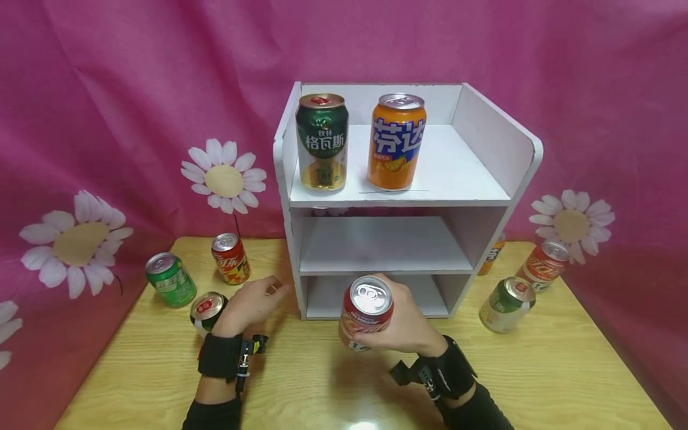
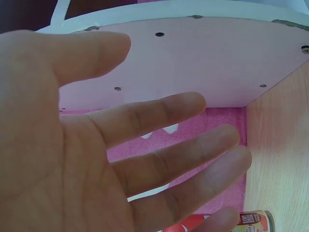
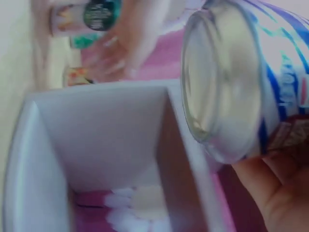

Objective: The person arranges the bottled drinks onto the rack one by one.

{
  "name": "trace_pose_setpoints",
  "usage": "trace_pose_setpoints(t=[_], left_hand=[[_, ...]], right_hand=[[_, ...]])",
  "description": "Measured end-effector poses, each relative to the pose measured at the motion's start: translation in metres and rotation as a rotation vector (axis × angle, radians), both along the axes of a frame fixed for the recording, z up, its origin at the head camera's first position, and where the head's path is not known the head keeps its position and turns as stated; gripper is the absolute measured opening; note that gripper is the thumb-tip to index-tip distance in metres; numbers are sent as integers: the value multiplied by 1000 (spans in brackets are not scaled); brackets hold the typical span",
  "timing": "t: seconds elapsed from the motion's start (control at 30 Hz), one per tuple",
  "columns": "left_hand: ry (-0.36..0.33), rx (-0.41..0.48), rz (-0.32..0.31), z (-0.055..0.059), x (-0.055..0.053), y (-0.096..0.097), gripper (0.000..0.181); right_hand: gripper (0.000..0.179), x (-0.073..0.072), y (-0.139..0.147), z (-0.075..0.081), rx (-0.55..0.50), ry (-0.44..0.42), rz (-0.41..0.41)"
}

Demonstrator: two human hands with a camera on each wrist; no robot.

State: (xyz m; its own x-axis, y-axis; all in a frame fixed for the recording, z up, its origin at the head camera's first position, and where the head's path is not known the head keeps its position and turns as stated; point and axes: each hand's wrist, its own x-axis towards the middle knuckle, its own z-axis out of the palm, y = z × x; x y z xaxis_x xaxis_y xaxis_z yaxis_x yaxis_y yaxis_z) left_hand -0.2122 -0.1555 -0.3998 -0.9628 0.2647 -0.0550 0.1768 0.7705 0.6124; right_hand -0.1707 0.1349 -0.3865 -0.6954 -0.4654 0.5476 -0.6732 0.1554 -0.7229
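Note:
My right hand [image 1: 405,316] grips a red soda can [image 1: 367,313] by its side, in front of the white shelf [image 1: 524,143]. The can's silver top faces the head camera. In the right wrist view, its metal base and blue-and-white striped side show. My left hand [image 1: 251,306] is left of the shelf and holds nothing, its fingers spread and relaxed in the left wrist view. Close beside it, a green-and-white can [image 1: 206,310] is partly hidden. On the shelf's top level stand a green-and-gold can [image 1: 323,143] and an orange Fanta can [image 1: 397,143].
On the table's left are a green can [image 1: 171,279] and a red can [image 1: 231,258]. To the right stand another green-and-white can [image 1: 507,304] and a red can [image 1: 543,264]. An orange can [image 1: 490,257] is partly hidden behind the shelf. A pink floral curtain [image 1: 161,89] hangs behind.

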Motion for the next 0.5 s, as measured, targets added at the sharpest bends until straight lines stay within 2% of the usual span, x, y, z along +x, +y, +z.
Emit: trace_pose_setpoints(t=[0.17,0.5], left_hand=[[-3,9,-5,-2,1,0,46],[2,13,-23,0,0,0,46]], right_hand=[[66,6,17,15,2,108,-122],[66,9,43,59,69,217,-407]])
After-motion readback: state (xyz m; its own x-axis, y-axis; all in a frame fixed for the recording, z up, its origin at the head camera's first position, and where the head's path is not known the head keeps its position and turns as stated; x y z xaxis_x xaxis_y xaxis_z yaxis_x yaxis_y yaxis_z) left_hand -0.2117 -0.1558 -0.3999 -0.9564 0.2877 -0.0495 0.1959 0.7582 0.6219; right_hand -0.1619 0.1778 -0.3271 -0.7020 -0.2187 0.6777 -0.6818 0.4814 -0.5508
